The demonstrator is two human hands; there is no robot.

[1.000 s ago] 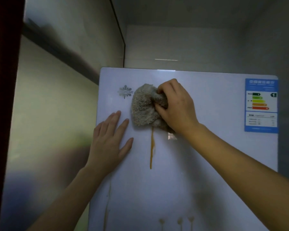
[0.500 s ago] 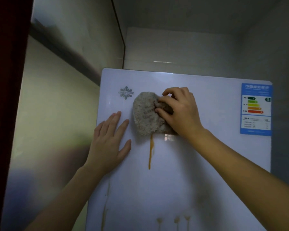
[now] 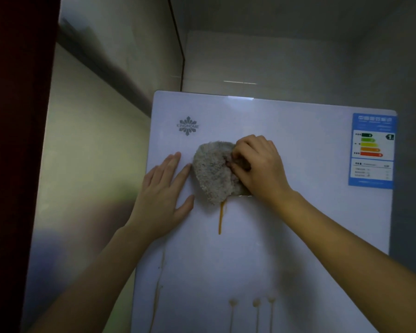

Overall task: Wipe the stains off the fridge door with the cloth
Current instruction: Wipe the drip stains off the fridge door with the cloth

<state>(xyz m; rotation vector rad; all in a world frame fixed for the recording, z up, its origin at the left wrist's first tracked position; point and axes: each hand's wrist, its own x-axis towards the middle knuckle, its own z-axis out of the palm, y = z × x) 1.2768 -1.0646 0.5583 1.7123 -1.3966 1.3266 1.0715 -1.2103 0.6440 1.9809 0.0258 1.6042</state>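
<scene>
The white fridge door [image 3: 298, 236] fills the middle of the head view. A grey fuzzy cloth [image 3: 213, 171] is pressed against it, and my right hand [image 3: 259, 167] grips the cloth's right side with curled fingers. An orange drip stain [image 3: 221, 217] runs down from under the cloth's lower edge. Three more drips [image 3: 256, 311] show near the bottom, and a faint streak [image 3: 157, 292] runs along the door's left side. My left hand [image 3: 165, 195] rests flat on the door just left of the cloth, fingers straight.
A blue energy label [image 3: 372, 150] sticks to the door's upper right corner, and a brand logo [image 3: 187, 126] sits at upper left. A shiny wall [image 3: 87, 164] stands close on the left. A dark red edge [image 3: 15, 140] borders the far left.
My right hand has dragged the cloth downward over the top of the orange drip, so less of the stain shows. My left hand has stayed flat on the door.
</scene>
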